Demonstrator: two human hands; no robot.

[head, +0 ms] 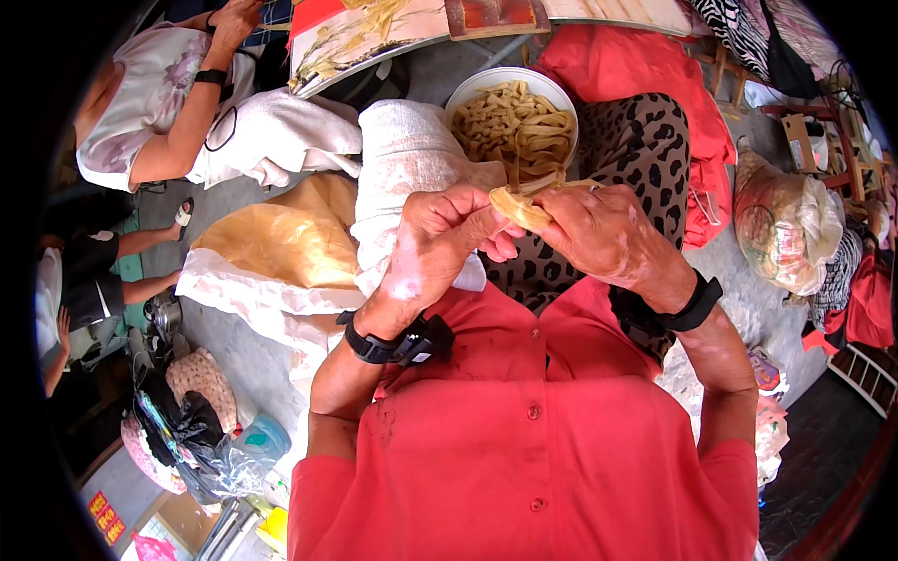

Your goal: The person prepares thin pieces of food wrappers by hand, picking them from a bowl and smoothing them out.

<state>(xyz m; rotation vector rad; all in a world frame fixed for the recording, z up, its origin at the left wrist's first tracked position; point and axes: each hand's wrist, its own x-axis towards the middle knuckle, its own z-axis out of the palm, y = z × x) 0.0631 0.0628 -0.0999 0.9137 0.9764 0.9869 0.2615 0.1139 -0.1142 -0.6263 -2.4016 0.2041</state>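
Note:
My left hand (438, 242) pinches one end of a flat, yellowish fibrous strip (520, 208) in front of my lap. Thumb and fingers of my right hand (603, 235) grip the same strip, which is folded or looped between the two hands. From there a length hangs toward a round white basin (449, 116) just beyond. Inside the basin lies a heap of similar tan strips (515, 119), some knotted or braided, others in loose flat loops. A white towel (407, 151) covers my left knee. What the strip is made of, I cannot tell.
Ahead stands a low table (414, 31) with more fibres on it. A large open sack (280, 245) is to my left, near a seated person (161, 105) with a white cloth over the lap. Red fabric (624, 63) and a stuffed plastic bag (786, 217) are on the right.

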